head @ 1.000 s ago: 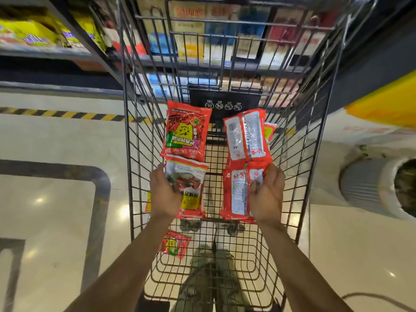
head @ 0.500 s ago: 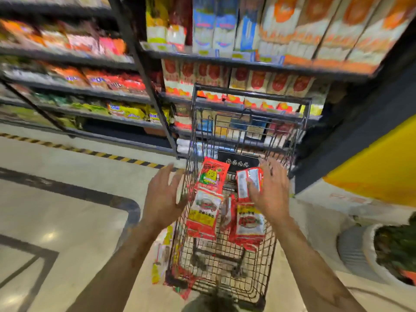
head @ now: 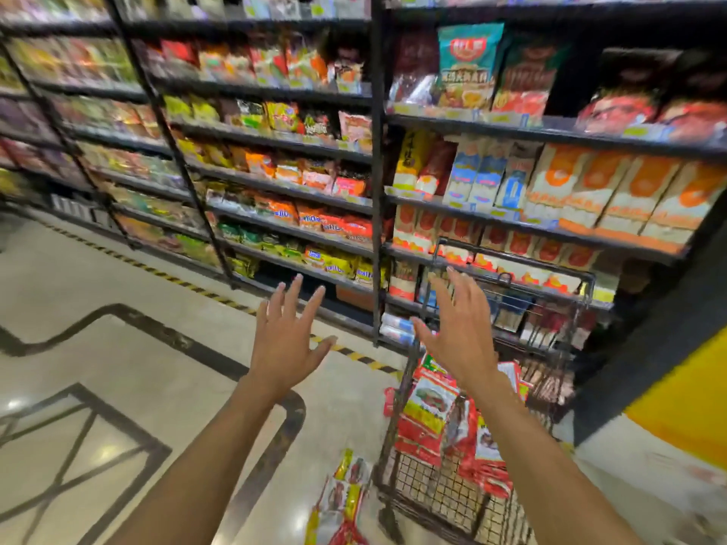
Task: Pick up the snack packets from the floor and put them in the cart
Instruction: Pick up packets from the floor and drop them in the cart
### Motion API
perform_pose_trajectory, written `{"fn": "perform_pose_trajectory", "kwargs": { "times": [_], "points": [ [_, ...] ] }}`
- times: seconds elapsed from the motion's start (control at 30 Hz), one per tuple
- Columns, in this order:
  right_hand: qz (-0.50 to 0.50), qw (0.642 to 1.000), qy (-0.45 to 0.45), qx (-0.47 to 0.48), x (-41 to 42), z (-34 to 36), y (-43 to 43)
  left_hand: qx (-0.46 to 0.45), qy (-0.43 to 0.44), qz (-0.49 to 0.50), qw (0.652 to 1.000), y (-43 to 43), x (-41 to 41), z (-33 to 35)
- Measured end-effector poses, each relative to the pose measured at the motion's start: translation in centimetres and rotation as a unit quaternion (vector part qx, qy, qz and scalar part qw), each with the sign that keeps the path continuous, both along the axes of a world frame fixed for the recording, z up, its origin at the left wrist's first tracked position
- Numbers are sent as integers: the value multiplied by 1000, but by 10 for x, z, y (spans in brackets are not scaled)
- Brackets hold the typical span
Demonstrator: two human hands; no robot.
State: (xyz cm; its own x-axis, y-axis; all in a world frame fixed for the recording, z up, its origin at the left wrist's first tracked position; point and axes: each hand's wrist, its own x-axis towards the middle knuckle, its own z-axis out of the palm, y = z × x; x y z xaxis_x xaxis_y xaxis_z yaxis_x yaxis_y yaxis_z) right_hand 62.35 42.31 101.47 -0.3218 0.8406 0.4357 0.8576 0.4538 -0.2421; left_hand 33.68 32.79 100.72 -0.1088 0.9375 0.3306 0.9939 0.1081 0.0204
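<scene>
Both hands are raised in front of the person, with the backs toward the camera. The left hand (head: 285,344) has its fingers straight and spread apart, and it holds nothing. The right hand (head: 458,332) is also spread wide, with the fingers pointing up toward the shelves (head: 275,143), and it too holds nothing. The two hands are near each other but do not touch.

The wire cart (head: 429,485) stands at the lower right, close in front of the shelves. The right forearm passes over the cart. Inside the cart lie several red snack packets (head: 430,407). They are piled loosely against each other, some tilted, with white and yellow labels. The picture is blurred, so their number cannot be told.

More packets (head: 342,493) lie on the floor (head: 118,348), just beside the left near corner of the cart. They are red, yellow and white and overlap one another. A red edge also shows at the left wall of the cart, higher up. It cannot be told whether this one is inside or outside the wire.

The floor is pale and shiny with dark inlaid lines. A yellow and black striped tape (head: 177,279) runs along the foot of the shelves, which are full of coloured bags and boxes.
</scene>
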Motion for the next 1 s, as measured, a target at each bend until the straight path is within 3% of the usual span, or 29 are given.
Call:
{"fn": "perform_pose_trajectory", "kwargs": {
  "times": [0.23,0.47,0.73,1.0],
  "points": [
    [3,997,-8,71,-110,50,-112,30,28,28,999,-131,-92,52],
    [20,998,-28,51,-202,69,-171,54,45,45,996,-195,-173,73],
    [-3,999,-37,27,-276,57,-144,50,34,50,997,-171,-247,65],
    [-64,998,-4,20,-331,7,-53,26,39,-4,999,-54,-339,30]
  ]
}}
